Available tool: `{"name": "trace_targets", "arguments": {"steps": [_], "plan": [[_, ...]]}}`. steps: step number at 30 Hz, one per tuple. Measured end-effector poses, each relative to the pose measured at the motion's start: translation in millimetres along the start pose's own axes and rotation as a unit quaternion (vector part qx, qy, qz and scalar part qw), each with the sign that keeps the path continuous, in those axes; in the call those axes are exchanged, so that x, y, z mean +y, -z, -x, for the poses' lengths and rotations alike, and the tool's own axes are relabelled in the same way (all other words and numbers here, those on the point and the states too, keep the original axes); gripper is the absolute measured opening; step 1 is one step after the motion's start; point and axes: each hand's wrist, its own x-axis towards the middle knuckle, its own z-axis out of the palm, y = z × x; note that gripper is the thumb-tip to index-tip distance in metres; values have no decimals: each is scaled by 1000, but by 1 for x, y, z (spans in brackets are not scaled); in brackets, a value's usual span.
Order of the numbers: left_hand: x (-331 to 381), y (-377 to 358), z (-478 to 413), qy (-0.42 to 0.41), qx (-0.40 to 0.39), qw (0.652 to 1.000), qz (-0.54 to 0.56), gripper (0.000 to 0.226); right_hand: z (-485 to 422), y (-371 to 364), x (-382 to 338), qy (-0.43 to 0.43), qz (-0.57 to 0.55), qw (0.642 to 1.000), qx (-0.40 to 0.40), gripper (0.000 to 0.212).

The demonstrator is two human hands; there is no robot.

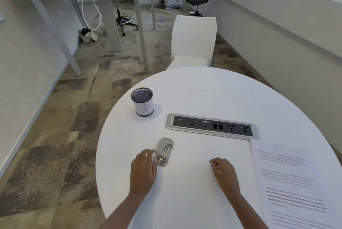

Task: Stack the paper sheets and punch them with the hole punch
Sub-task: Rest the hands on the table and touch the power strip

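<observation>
The hole punch is lying flat on the round white table, just in front of the left end of the socket panel. The left hand is resting beside it, bent fingers touching its near-left corner; whether they are gripping it cannot be told. The right hand is resting in front of the panel's middle, fingers loosely curled and holding nothing. The printed paper sheets are lying in front of the panel's right end, apart from both hands. A mesh pen cup marked "B" is standing behind the panel's left end
</observation>
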Motion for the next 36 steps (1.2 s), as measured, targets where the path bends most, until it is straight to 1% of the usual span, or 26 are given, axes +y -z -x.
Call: {"name": "trace_targets", "arguments": {"steps": [5, 9, 13, 16, 19, 22, 25, 28, 31, 34, 35, 36], "plan": [[-47, 2, -17, 40, -43, 998, -23, 48, -16, -31, -32, 27, 66, 997, -32, 22], [-68, -2, -25, 73, -93, 992, -46, 55, -24, -41, -44, 29, 106, 994, -30, 26], [-71, -7, -34, 74, -118, 989, -57, 58, -26, -44, -47, 26, 136, 990, -17, 23], [-68, -12, -43, 73, -117, 990, -35, 56, -26, -45, -48, 48, 189, 981, -9, 22], [-67, -14, -47, 68, -115, 991, -25, 55, -28, -45, -47, 80, 258, 963, -9, 21], [-70, -17, -49, 63, -110, 992, -19, 54, -29, -45, -49, 109, 297, 948, -13, 19], [-72, -19, -53, 60, -100, 993, -6, 54, -30, -44, -51, 149, 303, 941, 7, 4], [-73, -21, -57, 57, -91, 994, 6, 55, -29, -45, -51, 186, 325, 927, 30, 20], [-73, -22, -61, 57, -78, 995, 15, 56, -32, -46, -53, 206, 354, 911, 42, 25], [-73, -23, -64, 54, -70, 996, 14, 55, -32, -50, -53, 206, 361, 908, 46, 23], [-74, -23, -66, 51, -67, 996, 14, 54, -34, -52, -51, 188, 342, 920, 43, 19], [-74, -24, -68, 48, -64, 997, 14, 53, -35, -54, -50, 148, 303, 941, 39, 12]]}}
